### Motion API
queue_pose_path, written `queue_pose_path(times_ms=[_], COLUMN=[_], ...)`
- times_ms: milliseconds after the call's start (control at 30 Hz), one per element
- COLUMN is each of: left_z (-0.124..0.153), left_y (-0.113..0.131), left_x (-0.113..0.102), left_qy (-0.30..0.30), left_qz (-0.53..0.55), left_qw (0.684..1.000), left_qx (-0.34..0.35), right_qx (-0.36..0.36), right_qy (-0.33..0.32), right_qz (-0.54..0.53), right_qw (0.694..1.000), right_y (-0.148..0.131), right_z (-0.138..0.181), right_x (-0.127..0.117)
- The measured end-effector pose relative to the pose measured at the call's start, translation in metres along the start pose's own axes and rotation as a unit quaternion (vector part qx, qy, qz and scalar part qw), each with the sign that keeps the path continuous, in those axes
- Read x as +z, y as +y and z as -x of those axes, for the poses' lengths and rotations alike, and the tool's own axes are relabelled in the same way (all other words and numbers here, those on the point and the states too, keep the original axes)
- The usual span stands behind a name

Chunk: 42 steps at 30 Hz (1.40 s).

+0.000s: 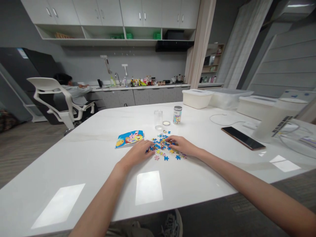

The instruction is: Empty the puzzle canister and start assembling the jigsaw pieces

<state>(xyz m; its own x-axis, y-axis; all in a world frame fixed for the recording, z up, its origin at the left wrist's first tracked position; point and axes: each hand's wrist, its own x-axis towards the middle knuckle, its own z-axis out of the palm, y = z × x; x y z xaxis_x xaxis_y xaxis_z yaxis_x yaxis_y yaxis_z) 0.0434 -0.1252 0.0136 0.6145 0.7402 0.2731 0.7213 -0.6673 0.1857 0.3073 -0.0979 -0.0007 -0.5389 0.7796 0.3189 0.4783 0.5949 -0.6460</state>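
Both my hands rest at a loose pile of small jigsaw puzzle pieces (161, 144), mostly blue with some yellow and pink. My left hand (139, 152) lies at the pile's left side, fingers stretched out and touching pieces. From the right, my right hand (182, 145) reaches over the pieces with its fingers apart and slightly bent. Nothing shows gripped in either hand. Just beyond my left hand lies a creased picture sheet (130, 138) with a yellow cartoon figure on blue. A clear jar (158, 120), a round lid (166, 123) and a closed, labelled jar (177, 116) stand behind the pile.
At right on the white table (98, 177) are a phone (243, 138), a pale tumbler (276, 120) lying tilted and cables. Storage bins (197, 99) line the far right edge. Beyond the table, a person sits on a white chair (53, 98) near a kitchen counter (143, 88).
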Motion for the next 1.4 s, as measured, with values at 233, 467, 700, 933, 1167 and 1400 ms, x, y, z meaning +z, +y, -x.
queue_pose_path(times_ms=[233,467,700,933,1167,1400], left_z=[-0.003,-0.005,-0.008,-0.01,-0.015,-0.023], left_y=[0.0,0.011,0.017,0.019,0.023,0.02], left_x=[0.005,0.005,0.006,0.012,0.01,0.015], left_qy=[0.003,-0.028,-0.007,0.012,0.012,0.051], left_qz=[0.009,0.015,0.013,0.007,0.05,0.07], left_qw=[1.0,0.999,0.999,1.0,0.999,0.996], left_qx=[0.024,0.031,0.045,0.024,0.009,0.018], right_qx=[-0.009,-0.05,-0.085,-0.064,-0.084,-0.064], right_qy=[0.009,0.029,-0.028,-0.014,0.03,0.102], right_qz=[-0.071,0.001,0.038,-0.006,0.008,-0.012], right_qw=[0.997,0.998,0.995,0.998,0.996,0.993], right_y=[0.004,0.001,0.0,0.0,0.002,0.006], right_z=[-0.005,-0.008,-0.01,-0.007,-0.005,-0.001], right_x=[0.004,0.003,-0.001,0.0,0.002,-0.006])
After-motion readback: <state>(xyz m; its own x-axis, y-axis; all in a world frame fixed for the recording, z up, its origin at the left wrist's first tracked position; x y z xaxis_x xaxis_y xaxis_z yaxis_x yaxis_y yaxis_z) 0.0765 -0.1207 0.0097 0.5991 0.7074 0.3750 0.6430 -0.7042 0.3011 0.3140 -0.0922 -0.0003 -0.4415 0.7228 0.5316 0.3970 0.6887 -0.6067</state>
